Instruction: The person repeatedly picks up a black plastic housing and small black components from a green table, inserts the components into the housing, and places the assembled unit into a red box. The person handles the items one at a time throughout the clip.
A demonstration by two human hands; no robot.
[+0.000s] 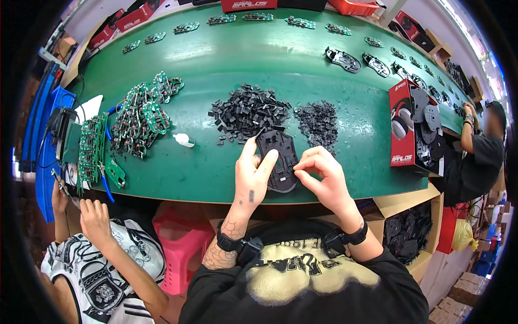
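Above the near edge of the green table, a black plastic mouse shell (283,168) is tilted with its ribbed inside facing up. My left hand (252,175) grips its left side, thumb lying over the inner face. At the shell's right edge, my right hand (325,175) has thumb and forefinger pinched together; whatever is between them is too small to make out. Just beyond the shell lies a heap of small black plastic pieces (249,110). To its right spreads a pile of even smaller black parts (317,123).
Circuit boards (258,17) and mouse shells (343,59) line the far belt. Left are a board heap (141,116), a white bottle (184,140) and a co-worker's hand (97,224). Right stand a red box (402,127) of black parts, a cardboard box (431,227) and another person (480,146).
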